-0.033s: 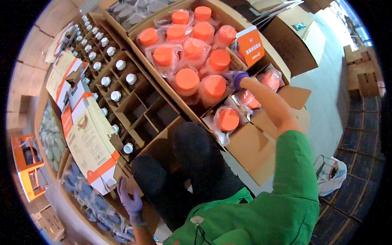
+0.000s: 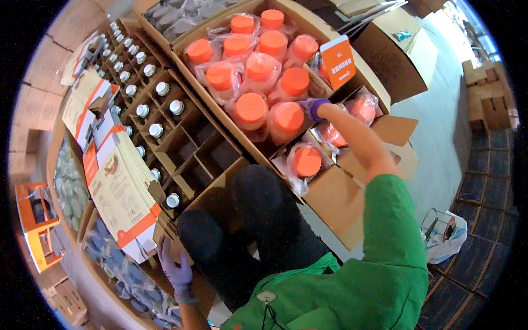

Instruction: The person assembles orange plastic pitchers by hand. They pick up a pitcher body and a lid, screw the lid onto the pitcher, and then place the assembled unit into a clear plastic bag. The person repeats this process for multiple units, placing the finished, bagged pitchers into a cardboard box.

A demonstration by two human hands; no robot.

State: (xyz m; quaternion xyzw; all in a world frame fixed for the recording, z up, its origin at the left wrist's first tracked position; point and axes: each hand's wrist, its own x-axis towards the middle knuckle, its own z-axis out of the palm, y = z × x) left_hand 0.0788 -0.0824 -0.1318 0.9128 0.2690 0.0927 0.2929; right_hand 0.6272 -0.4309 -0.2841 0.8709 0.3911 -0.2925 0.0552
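Observation:
My right hand [image 2: 314,109], in a purple glove, reaches into a large carton of plastic-wrapped jars with orange lids. It is against the right side of an orange-lidded jar [image 2: 288,117]; its fingertips are partly hidden, so I cannot tell whether it grips. My left hand [image 2: 176,272], also gloved, is low on the left with fingers spread and nothing in them. It is beside a cardboard flap, just below a stack of flat printed cartons [image 2: 122,190] in white, beige and orange.
A divided box [image 2: 184,144] holds several white-capped bottles, with some bare compartments. Three wrapped orange-lidded jars sit in a smaller open carton [image 2: 335,192] at right. An orange card [image 2: 337,63] stands at the big carton's edge. Wrapped blue-grey items [image 2: 124,269] lie lower left.
My right hand and forearm have shifted slightly left, closer against the orange-lidded jar. The left hand has stayed in almost the same place.

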